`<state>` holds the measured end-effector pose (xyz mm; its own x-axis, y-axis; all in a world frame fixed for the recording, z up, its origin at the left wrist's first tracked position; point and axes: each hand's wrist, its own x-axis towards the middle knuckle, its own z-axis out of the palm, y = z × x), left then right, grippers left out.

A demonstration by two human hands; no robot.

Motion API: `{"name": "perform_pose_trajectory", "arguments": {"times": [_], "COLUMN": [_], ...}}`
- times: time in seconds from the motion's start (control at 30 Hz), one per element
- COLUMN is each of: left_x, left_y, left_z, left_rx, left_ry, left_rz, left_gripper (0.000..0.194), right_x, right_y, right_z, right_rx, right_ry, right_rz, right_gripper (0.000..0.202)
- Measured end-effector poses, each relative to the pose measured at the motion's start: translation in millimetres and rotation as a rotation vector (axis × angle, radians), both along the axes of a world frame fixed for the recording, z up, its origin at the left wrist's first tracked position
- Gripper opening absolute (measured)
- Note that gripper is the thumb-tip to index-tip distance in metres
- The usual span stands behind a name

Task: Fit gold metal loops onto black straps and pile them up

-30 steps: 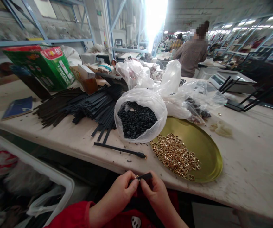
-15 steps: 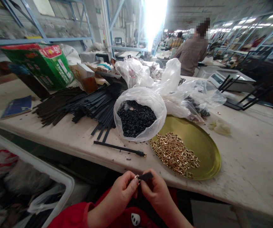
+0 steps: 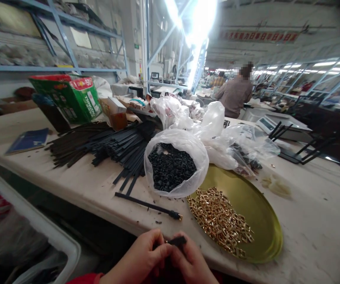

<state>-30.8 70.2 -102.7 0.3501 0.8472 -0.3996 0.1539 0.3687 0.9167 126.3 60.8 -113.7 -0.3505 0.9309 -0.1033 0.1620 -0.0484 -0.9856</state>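
Observation:
Low at the table's front edge, my left hand [image 3: 149, 252] is closed in a pinch on a small gold buckle [image 3: 166, 241], mostly covered by the fingers. My right hand [image 3: 189, 256] grips a black strap [image 3: 178, 241] that meets the buckle; the strap's short end sticks up between the hands. Just beyond lies another black strap with a gold buckle [image 3: 149, 206]. A gold tray [image 3: 255, 205] to the right bears a heap of gold buckles [image 3: 220, 221]. Behind the hands stands a white plastic bag [image 3: 201, 157], rolled open, full of small black loops [image 3: 171, 167].
Bundles of black straps [image 3: 119, 146] fan out at left, beside a blue booklet [image 3: 28, 140] and a green carton [image 3: 75, 98]. Clear bags [image 3: 238, 146] and a scale [image 3: 282, 124] stand behind. A white bin [image 3: 66, 252] is at lower left. A person [image 3: 235, 94] is farther back.
The view has tilted up, so the table and its things appear lower. Both hands still hold the strap and buckle close together, the left thumb now covering more of the buckle.

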Motion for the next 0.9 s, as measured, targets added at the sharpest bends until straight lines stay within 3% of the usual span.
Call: {"name": "perform_pose_trajectory", "arguments": {"times": [0.1,0.17,0.27,0.33,0.43,0.53,0.7,0.9], "left_x": [-5,-9,-13,-14,-15,-19,-26,-21], "left_y": [10,17,28,37,50,59,68,70], "left_z": [7.6,15.5,24.5,25.9,22.1,15.9,10.5,15.7], "left_rx": [0.107,0.207,0.288,0.304,0.295,0.263,0.268,0.323], "left_ry": [0.043,0.098,0.162,0.179,0.179,0.168,0.179,0.227], "left_rz": [0.005,0.001,-0.030,-0.016,0.036,0.054,0.074,0.076], "left_gripper": [0.020,0.031,0.030,0.027,0.026,0.026,0.026,0.027], "right_x": [5,6,2,-3,-9,-14,-22,-25], "right_y": [16,36,83,119,166,190,192,184], "right_z": [21.9,42.4,66.7,71.0,57.8,34.4,12.5,15.5], "right_rx": [0.127,0.261,0.609,0.692,0.636,0.585,0.578,0.555], "right_ry": [-0.197,-0.339,-0.474,-0.634,-0.869,-0.986,-1.094,-1.063], "right_rz": [0.135,0.184,-0.030,-0.093,-0.107,-0.131,-0.109,-0.144], "right_gripper": [0.011,0.009,0.021,0.023,0.019,0.013,0.012,0.024]}}
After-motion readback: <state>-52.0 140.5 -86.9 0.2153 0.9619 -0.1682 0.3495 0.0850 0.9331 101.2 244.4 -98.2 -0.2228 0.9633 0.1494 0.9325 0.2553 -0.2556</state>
